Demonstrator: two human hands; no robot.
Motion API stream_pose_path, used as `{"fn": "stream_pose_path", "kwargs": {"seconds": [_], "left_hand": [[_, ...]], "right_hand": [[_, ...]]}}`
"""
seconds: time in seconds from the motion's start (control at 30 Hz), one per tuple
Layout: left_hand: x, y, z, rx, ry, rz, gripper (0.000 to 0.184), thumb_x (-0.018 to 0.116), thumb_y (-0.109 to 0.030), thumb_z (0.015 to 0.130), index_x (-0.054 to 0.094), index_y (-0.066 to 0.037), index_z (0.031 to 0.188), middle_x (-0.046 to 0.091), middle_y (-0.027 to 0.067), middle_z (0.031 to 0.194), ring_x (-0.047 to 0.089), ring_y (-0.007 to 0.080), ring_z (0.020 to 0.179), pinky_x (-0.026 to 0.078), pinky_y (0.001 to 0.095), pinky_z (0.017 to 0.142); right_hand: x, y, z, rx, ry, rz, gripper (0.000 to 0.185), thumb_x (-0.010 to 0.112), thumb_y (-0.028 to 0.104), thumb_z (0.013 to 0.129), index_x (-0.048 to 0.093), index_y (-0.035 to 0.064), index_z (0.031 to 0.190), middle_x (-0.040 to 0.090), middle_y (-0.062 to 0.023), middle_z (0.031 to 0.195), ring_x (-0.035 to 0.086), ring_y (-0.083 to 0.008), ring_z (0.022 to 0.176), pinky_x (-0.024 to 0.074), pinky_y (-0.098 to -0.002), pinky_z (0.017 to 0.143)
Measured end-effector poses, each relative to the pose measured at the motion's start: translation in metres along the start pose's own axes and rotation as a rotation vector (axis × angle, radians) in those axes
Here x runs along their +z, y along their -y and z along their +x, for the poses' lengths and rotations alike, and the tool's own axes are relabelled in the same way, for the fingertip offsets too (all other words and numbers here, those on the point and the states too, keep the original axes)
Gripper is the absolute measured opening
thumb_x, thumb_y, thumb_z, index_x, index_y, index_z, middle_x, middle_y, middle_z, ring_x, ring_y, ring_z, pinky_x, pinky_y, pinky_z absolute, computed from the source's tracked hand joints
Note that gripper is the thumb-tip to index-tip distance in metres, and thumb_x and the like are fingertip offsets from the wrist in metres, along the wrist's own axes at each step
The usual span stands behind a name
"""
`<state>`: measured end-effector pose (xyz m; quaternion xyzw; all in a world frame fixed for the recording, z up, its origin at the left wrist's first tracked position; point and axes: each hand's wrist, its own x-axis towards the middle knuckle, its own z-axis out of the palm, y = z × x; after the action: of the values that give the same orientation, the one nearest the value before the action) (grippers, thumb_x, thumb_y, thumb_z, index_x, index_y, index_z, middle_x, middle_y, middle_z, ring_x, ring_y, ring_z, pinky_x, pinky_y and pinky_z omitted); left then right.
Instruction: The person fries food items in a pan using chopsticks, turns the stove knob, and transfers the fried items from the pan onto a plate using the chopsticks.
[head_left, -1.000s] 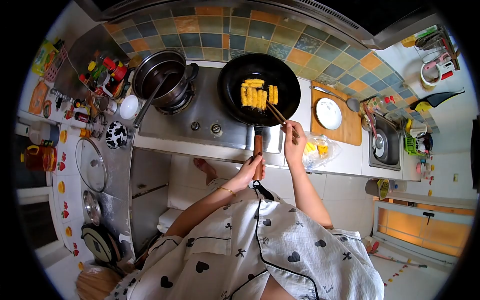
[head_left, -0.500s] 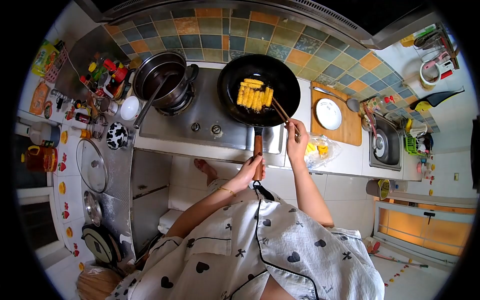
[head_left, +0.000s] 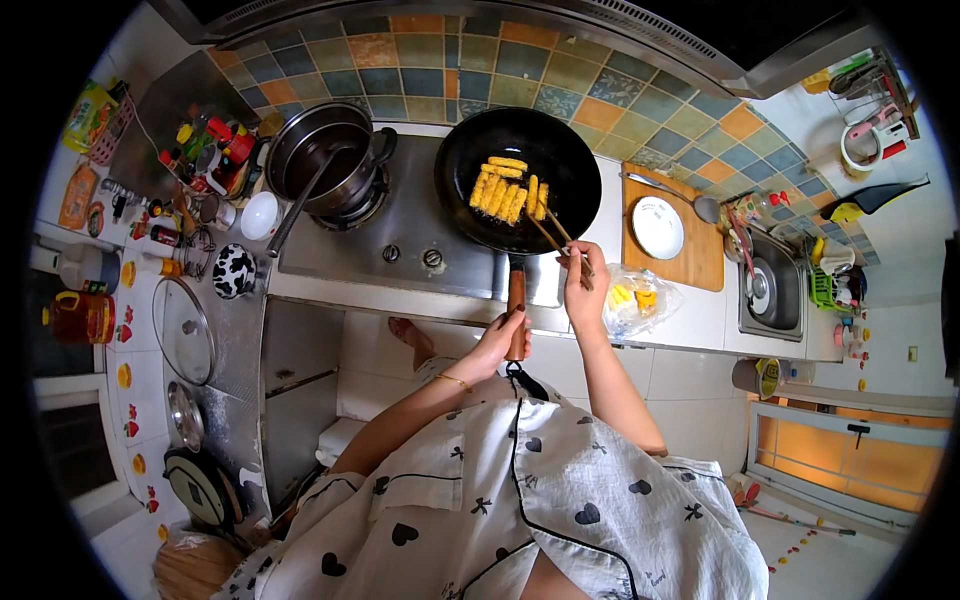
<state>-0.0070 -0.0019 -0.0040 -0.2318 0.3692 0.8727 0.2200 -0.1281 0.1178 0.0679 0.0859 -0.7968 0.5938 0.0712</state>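
Note:
A black frying pan (head_left: 570,165) sits on the right side of the stove. My left hand (head_left: 500,341) is wrapped round its brown wooden handle (head_left: 516,295). Several yellow food sticks (head_left: 497,193) lie in the pan, most side by side, with one or two crosswise above them. My right hand (head_left: 583,285) is closed on wooden chopsticks (head_left: 548,232), whose tips reach into the pan at the sticks on the right of the row. Whether the tips grip a stick or only touch it, I cannot tell.
Left of the pan stands a steel pot (head_left: 310,150) with a ladle (head_left: 305,205) in it. To the right are a clear bag (head_left: 650,310) with yellow pieces, a wooden board (head_left: 700,265), a white plate (head_left: 657,228) and the sink (head_left: 775,315). A glass lid (head_left: 185,345) rests at left.
The chopstick tips have moved left and slightly down in the pan. Sticks at the right of the row have shifted apart from the rest. My left hand stays on the handle.

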Motion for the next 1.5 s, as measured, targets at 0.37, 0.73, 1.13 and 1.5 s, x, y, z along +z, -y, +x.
{"fn": "stream_pose_path", "kwargs": {"seconds": [0.37, 0.73, 1.13, 1.5], "left_hand": [[0.001, -0.001, -0.001, 0.001, -0.012, 0.017, 0.037, 0.049, -0.042, 0.099, 0.048, -0.005, 0.103, 0.056, 0.0044, 0.079, 0.058, 0.0146, 0.064, 0.053, 0.0301, 0.061], [0.0, 0.0, 0.001, -0.012, -0.012, 0.01, 0.039, 0.049, -0.044, 0.098, 0.048, -0.005, 0.104, 0.056, 0.0043, 0.079, 0.058, 0.0148, 0.064, 0.053, 0.0301, 0.062], [0.0, 0.002, 0.004, -0.015, -0.003, -0.01, 0.038, 0.05, -0.042, 0.098, 0.047, -0.005, 0.104, 0.056, 0.0048, 0.078, 0.058, 0.0153, 0.064, 0.053, 0.031, 0.061], [0.0, 0.003, 0.004, 0.003, 0.009, -0.009, 0.037, 0.049, -0.042, 0.099, 0.048, -0.005, 0.103, 0.056, 0.0047, 0.078, 0.058, 0.0154, 0.064, 0.053, 0.031, 0.06]], "right_hand": [[0.004, 0.005, -0.006, -0.186, 0.066, -0.238, 0.009, 0.053, 0.008, 0.096, 0.057, -0.0006, 0.097, 0.061, -0.0143, 0.087, 0.067, -0.0253, 0.078, 0.052, -0.0315, 0.068], [0.003, -0.021, 0.001, 0.076, -0.088, 0.24, 0.022, 0.049, 0.017, 0.1, 0.056, -0.0034, 0.102, 0.065, -0.0161, 0.095, 0.069, -0.0235, 0.085, 0.0541, -0.0305, 0.077], [-0.006, -0.004, -0.008, 0.073, -0.11, 0.256, 0.018, 0.048, 0.015, 0.1, 0.055, -0.002, 0.101, 0.063, -0.0103, 0.09, 0.068, -0.0181, 0.082, 0.0531, -0.0281, 0.074], [-0.003, -0.001, -0.013, 0.021, -0.035, 0.094, 0.019, 0.05, 0.016, 0.1, 0.056, -0.002, 0.099, 0.062, -0.0094, 0.086, 0.066, -0.0165, 0.079, 0.0522, -0.0265, 0.074]]}}
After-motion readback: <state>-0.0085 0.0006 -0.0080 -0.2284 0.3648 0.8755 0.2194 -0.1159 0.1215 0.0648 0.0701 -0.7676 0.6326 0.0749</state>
